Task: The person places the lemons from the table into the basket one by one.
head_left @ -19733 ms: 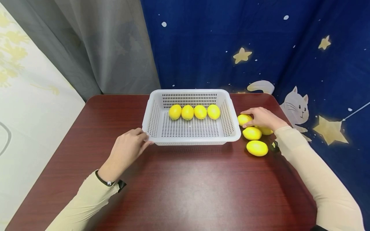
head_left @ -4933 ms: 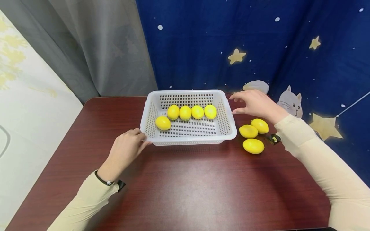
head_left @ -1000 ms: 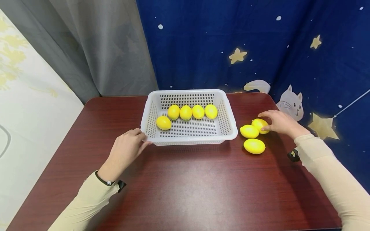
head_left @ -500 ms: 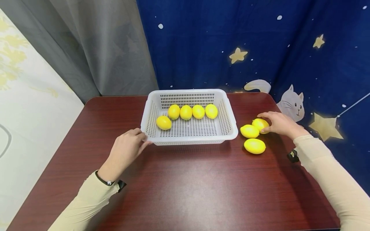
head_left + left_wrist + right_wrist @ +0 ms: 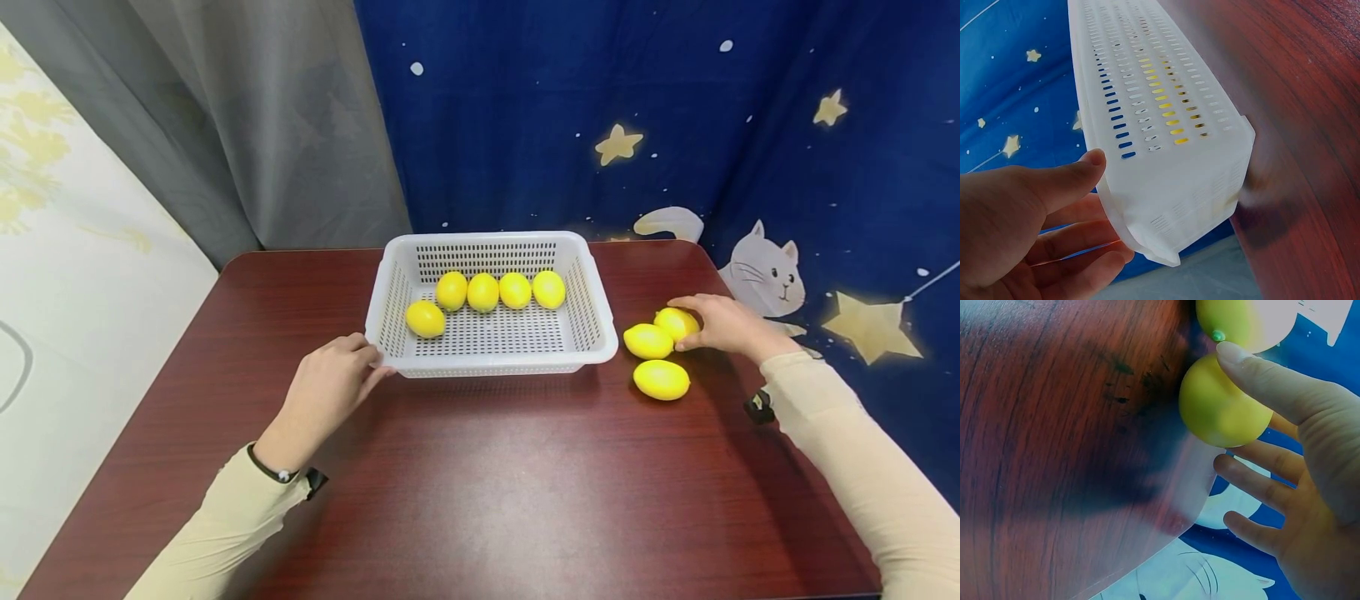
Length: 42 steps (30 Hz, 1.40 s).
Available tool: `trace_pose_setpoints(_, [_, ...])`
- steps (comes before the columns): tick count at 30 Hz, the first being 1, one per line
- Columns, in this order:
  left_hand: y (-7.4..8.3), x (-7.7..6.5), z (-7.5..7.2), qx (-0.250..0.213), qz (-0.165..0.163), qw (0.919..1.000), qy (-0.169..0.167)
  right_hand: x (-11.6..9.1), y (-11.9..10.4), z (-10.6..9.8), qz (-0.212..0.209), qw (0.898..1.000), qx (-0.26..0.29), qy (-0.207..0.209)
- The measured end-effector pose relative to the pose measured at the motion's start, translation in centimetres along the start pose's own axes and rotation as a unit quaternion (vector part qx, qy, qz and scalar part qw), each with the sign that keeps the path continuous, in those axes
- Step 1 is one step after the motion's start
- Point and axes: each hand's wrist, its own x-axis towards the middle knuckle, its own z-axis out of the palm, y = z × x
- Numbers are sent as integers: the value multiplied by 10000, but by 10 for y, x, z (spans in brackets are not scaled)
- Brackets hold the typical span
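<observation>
The right hand point(image 5: 723, 323) has its grip around a lemon point(image 5: 671, 322) toward the far right corner of the tabletop point(image 5: 480, 492), thumb at one side; the fingertips on the far side are hidden behind the fruit, so how firmly they press cannot be told; a second lemon point(image 5: 648, 342) covers part of the held one, and a third lemon point(image 5: 661, 380) lies just beside, closer to the near edge; in the right wrist view another lemon is cut off by the frame and washed out.

The left hand point(image 5: 330, 387) pinches the white basket point(image 5: 495, 362) at its near left corner, some fingers lost behind the rim; the basket stands by the far edge, hiding its middle stretch; inside are a row of four lemons point(image 5: 483, 292) and a fifth lemon point(image 5: 425, 319), glimpsed from the left wrist only as yellow slits through the holes.
</observation>
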Motion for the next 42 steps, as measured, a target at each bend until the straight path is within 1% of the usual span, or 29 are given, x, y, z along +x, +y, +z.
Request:
trace_pose_setpoints(6, [0, 0, 0, -13, 30, 10000, 26, -1, 0, 2, -80, 9999, -58, 22])
trace_pose_setpoints(11, [-1, 0, 1, -26, 54, 10000, 42, -1, -1, 2, -32, 10000, -72, 19])
trace_pose_setpoints(21, [-1, 0, 1, -41, 57, 9999, 73, 1, 1, 5, -91, 9999, 55, 108])
trace_pose_setpoints(29, [0, 0, 1, -19, 61, 10000, 57, 0, 0, 5, -49, 9999, 104, 77])
trace_pose_setpoints(34, [0, 0, 0, -28, 77, 9999, 78, -1, 2, 5, 15, 9998, 108, 160])
trace_pose_setpoints(42, [0, 0, 0, -18, 61, 10000, 26, 0, 3, -1, 59, 9996, 42, 283])
